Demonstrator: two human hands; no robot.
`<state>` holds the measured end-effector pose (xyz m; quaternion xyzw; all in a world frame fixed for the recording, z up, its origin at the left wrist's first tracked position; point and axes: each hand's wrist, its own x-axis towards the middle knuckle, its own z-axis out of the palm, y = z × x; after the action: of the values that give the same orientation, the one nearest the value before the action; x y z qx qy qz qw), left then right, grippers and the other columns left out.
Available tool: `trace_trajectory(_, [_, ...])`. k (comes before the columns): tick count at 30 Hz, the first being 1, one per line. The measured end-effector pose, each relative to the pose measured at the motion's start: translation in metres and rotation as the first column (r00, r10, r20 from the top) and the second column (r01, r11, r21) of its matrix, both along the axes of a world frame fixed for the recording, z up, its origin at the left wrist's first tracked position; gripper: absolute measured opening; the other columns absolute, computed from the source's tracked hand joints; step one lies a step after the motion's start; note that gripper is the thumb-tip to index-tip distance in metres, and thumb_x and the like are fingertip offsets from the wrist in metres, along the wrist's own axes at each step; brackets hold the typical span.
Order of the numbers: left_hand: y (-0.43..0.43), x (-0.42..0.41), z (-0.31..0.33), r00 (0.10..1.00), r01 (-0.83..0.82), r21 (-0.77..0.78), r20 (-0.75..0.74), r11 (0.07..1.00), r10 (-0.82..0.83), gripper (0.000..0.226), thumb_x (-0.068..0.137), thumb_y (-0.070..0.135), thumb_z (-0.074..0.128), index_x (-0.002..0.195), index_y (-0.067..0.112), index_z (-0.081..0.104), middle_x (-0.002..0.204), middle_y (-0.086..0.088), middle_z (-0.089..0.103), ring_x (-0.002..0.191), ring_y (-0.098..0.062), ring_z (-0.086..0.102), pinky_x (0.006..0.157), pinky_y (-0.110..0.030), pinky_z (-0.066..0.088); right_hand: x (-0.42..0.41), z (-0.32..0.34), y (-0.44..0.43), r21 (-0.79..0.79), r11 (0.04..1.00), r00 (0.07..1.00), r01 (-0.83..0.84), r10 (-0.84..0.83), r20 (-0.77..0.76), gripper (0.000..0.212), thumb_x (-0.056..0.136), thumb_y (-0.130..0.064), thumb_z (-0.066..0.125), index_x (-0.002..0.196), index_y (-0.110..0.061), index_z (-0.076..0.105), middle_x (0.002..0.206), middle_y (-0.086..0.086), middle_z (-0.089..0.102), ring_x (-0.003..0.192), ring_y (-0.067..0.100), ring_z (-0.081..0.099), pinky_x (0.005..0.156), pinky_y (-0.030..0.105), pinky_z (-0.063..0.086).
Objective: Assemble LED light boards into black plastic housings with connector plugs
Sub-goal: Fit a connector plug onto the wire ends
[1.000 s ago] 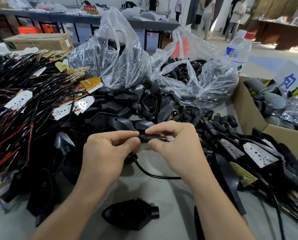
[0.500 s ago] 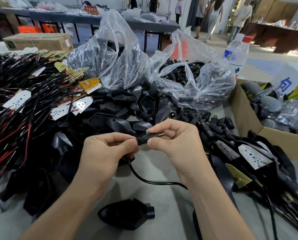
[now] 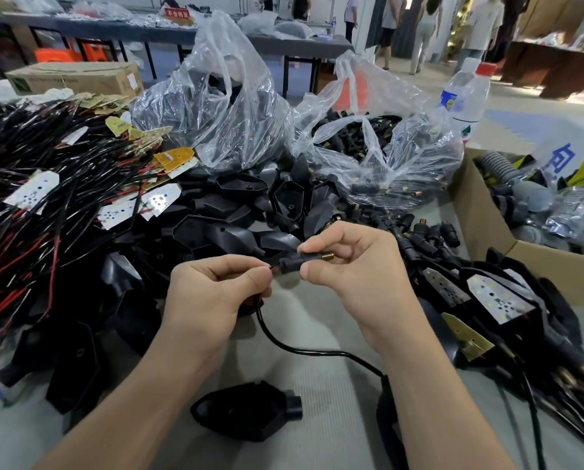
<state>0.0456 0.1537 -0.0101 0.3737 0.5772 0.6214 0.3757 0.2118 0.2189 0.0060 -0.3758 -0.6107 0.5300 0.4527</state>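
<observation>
Now the hard, likely light plug (image 3: 295, 264) is pinched at its middle by the right hand (image 3: 355, 276), its bendy wire (image 3: 294, 348) by the left hand (image 3: 212, 296)

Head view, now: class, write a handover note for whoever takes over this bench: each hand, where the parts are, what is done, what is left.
Left hand pinches the cable's wire end behind the plug.
Right hand pinches the connector plug, brass tip pointing right.
Black cable loops down to the table; one empty housing lies there.
Wired LED boards piled left; spare plugs in the clear bag.
Done: wires appear to enter the plug.
Left: probably seat it, then fit the housing.
</observation>
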Motion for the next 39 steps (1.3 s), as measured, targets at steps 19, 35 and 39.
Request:
trace_trajectory(19, [-0.005,-0.004,-0.003,0.967,0.032,-0.038,-0.250,0.999,-0.040,0.027,0.082,0.008,0.082,0.069,0.031,0.081,0.060,-0.003,0.071,0.055,-0.012,0.064,0.051,-0.017,0.051,-0.001,0.003,-0.003,-0.167,0.979,0.990,-0.118,0.104,-0.091,0.027,0.079,0.019,0.072,0.076,-0.007,0.077,0.072,0.015,0.070,0.064,0.018,0.068,0.064,0.025,0.058])
trace_trajectory(35, [-0.005,-0.003,-0.004,0.961,-0.071,0.013,-0.268,0.997,0.072,0.030,0.079,0.008,0.084,0.072,0.037,0.080,0.063,0.002,0.074,0.057,-0.013,0.069,0.054,-0.019,0.055,-0.007,0.002,-0.005,-0.134,0.988,0.992,-0.078,0.064,-0.105,0.025,0.077,0.018,0.074,0.077,-0.006,0.077,0.073,0.017,0.072,0.065,0.022,0.068,0.067,0.029,0.060])
trace_trajectory(39, [-0.003,-0.004,-0.008,0.994,0.018,-0.071,-0.105,0.997,-0.025,0.026,0.081,0.001,0.080,0.071,0.025,0.081,0.057,-0.002,0.067,0.054,-0.009,0.061,0.054,-0.014,0.048,-0.004,0.007,-0.006,-0.011,0.995,0.992,-0.103,0.103,0.072,0.032,0.070,0.015,0.078,0.074,-0.017,0.079,0.089,0.028,0.072,0.077,0.032,0.062,0.083,0.063,0.056])
